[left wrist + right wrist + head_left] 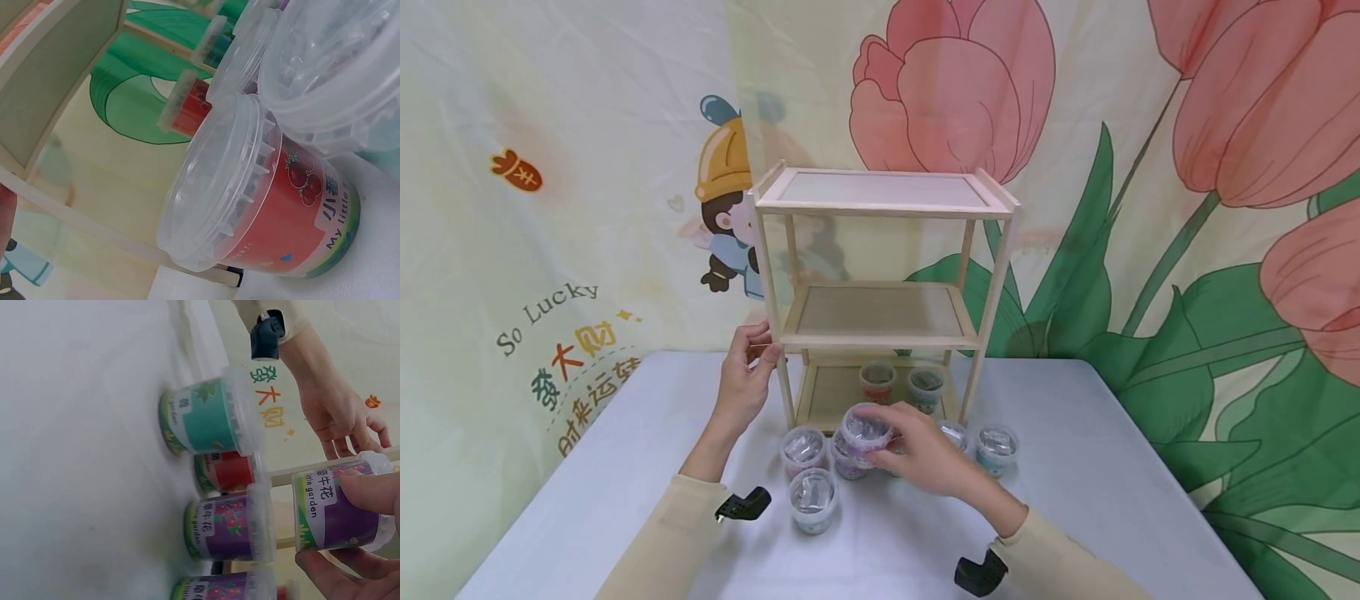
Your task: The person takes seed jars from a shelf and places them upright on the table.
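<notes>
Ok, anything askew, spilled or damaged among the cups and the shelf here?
Nothing stands out. The wooden shelf stands straight, steadied by the left hand. The right hand holds a purple-labelled cup, lid on. The other cups stand upright and closed on the table; no spill.

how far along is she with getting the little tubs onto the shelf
Early on. Two tubs already sit on the bottom level of the wooden shelf. The right hand holds a purple tub lifted; the left hand steadies a shelf post. About five tubs wait on the table.
</notes>
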Available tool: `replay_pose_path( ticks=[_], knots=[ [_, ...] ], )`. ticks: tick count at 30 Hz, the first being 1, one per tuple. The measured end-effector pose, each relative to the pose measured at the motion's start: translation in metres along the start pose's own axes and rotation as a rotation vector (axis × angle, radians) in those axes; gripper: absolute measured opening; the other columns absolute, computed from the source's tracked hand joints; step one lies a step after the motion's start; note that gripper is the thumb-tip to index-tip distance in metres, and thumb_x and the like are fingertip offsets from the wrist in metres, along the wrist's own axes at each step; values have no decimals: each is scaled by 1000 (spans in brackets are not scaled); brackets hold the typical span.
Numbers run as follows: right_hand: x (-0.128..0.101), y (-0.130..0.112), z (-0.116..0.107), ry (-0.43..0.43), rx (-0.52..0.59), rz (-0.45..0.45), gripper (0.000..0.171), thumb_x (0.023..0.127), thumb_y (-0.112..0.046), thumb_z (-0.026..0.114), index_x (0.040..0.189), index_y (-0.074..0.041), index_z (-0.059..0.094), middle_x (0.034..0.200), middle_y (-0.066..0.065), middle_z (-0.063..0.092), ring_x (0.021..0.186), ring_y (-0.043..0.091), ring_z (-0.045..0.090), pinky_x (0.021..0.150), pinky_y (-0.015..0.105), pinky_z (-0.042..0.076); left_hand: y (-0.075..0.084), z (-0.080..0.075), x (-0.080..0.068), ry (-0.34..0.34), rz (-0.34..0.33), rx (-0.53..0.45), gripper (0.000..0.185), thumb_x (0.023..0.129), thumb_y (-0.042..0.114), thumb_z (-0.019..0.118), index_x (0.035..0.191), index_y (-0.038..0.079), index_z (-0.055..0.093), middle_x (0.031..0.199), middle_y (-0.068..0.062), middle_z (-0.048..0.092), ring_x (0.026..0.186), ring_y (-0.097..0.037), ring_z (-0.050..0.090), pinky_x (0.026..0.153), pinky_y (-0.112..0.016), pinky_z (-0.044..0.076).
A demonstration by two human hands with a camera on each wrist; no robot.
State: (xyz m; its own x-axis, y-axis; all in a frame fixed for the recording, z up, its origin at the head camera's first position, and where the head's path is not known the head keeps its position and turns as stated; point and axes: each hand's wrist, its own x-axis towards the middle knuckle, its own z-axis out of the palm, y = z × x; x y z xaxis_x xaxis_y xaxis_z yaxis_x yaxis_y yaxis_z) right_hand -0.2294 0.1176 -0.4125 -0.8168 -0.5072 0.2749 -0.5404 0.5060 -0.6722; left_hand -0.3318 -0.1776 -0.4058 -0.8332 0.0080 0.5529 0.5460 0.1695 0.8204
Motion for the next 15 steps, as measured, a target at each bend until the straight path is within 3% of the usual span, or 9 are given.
replay_pose_path(
  ticks=[7,11,15],
  knots=[
    [-26,4,9,-14,26,-5,62,93,-10,83,150,-20,61,135,2,64,117,19,63,94,36,62,-1,-1,2,5,11,4,38,108,10,62,142,1,49,127,-18,59,109,-13,58,89,-10,53],
    [-37,8,17,-15,42,11,62,92,-10,83,149,-23,62,129,1,62,115,18,62,95,34,61,-2,-2,1,10,7,5,37,108,11,62,141,2,50,126,-19,60,108,-10,58,89,-11,53],
    [-43,12,26,-14,64,11,62,92,-7,83,148,-22,62,135,4,63,121,20,62,95,29,60,-1,-1,0,6,-4,-5,38,108,10,62,143,1,49,127,-19,60,107,-13,58,89,-11,53]
  ],
)
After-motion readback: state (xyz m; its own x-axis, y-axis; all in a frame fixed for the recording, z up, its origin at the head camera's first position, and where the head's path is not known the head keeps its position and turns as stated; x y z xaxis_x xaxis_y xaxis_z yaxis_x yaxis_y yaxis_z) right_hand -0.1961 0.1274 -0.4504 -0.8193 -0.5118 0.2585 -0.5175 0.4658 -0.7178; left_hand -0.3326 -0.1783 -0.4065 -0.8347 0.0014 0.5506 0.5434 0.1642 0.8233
